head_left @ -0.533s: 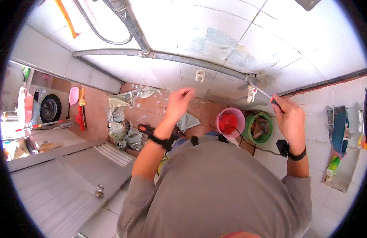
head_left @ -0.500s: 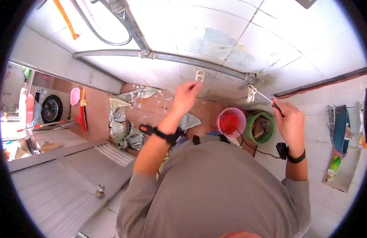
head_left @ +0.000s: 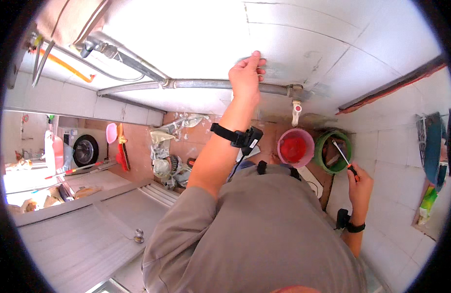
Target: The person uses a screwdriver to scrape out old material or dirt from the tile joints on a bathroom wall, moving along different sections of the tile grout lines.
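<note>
A: What's farthest left of the left hand?
B: A washing machine (head_left: 85, 150), well apart from it. Coming closer, there's a pink basin (head_left: 112, 133) and a red brush (head_left: 122, 155). Nearer the body than either hand stands a grey door (head_left: 89, 224) with a round knob (head_left: 138, 236).
A: And between those and the left forearm?
B: Crumpled sheets (head_left: 161, 167) on the floor. A grey pipe (head_left: 196, 84) runs along the wall, passing behind the left wrist.
A: How is the left hand (head_left: 247, 73) itself?
B: Raised in front of the white wall (head_left: 303, 39), fingers curled in, thumb pointing up. I can't tell whether it pinches anything or touches the tiles.
A: What lies between the hands?
B: A white tap (head_left: 297, 111) at the pipe's end, right of the left hand. Below it is a pink bucket (head_left: 309, 140) with something red inside, then a green bucket (head_left: 336, 169), near the right hand.
A: And the right hand (head_left: 360, 188)?
B: Closed around the black and orange handle of a screwdriver (head_left: 352, 171). Its shaft points up and left, away from the fingers, across the green bucket's opening; contact there I can't judge.
</note>
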`<state>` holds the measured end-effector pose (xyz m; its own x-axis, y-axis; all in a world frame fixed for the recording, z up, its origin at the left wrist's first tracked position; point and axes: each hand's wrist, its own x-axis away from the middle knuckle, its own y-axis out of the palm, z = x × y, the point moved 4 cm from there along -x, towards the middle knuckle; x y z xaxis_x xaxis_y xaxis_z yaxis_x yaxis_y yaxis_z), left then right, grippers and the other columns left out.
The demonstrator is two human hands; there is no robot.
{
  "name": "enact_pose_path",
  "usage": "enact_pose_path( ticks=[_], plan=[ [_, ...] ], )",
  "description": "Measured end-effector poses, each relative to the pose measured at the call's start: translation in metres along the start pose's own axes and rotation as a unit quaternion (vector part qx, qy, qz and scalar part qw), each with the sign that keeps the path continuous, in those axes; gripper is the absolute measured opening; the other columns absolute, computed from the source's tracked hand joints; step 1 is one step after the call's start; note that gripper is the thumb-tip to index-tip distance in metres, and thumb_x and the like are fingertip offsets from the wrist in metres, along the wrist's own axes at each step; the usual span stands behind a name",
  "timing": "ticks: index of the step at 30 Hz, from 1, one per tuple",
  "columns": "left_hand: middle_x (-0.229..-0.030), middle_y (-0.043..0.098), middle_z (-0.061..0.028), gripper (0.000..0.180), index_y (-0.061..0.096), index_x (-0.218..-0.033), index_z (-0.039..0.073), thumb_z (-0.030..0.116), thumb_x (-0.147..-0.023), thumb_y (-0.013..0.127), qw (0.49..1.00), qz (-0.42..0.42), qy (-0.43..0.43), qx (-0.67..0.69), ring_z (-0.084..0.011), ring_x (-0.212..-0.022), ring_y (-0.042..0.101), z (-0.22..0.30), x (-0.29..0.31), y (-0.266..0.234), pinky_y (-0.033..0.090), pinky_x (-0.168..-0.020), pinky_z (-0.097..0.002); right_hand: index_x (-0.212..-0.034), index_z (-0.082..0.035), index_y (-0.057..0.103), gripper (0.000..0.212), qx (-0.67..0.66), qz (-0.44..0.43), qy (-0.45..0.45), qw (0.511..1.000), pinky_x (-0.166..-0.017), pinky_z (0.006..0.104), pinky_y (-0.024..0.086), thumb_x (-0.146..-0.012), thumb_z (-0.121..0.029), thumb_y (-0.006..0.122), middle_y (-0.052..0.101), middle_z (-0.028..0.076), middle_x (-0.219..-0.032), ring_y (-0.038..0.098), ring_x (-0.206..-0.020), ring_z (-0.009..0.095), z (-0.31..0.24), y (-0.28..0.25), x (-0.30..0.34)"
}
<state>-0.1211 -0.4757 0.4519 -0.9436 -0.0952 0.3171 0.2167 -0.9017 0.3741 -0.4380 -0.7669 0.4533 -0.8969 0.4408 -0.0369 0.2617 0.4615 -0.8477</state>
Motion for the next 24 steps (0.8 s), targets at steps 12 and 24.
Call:
enact_pose_path(
  ticks=[12,24],
  plan=[
    [-0.079,0.064,-0.0045,0.006,0.058,-0.093,0.007,0.013,-0.091,0.060,0.981,-0.064,-0.029,0.183,-0.0157,-0.064,0.057,-0.032,-0.008,-0.007,0.044,-0.056,-0.0278,-0.112,-0.006,0.067,0.032,-0.035,-0.076,-0.037,0.996,-0.063,0.0282,0.047,-0.081,-0.008,0.071,0.067,0.014,-0.087,0.058,-0.066,0.018,0.006,0.018,-0.025],
    [-0.084,0.062,-0.0078,0.003,0.056,-0.090,0.003,0.006,-0.091,0.058,0.998,-0.019,-0.024,0.053,-0.0163,-0.076,0.064,-0.046,0.011,-0.019,0.047,-0.058,-0.0250,-0.110,-0.008,0.068,0.031,-0.088,-0.071,-0.095,0.989,-0.061,0.0325,0.048,-0.080,-0.014,0.071,0.065,0.013,-0.081,0.059,-0.065,0.024,-0.008,0.035,-0.046]
  ],
)
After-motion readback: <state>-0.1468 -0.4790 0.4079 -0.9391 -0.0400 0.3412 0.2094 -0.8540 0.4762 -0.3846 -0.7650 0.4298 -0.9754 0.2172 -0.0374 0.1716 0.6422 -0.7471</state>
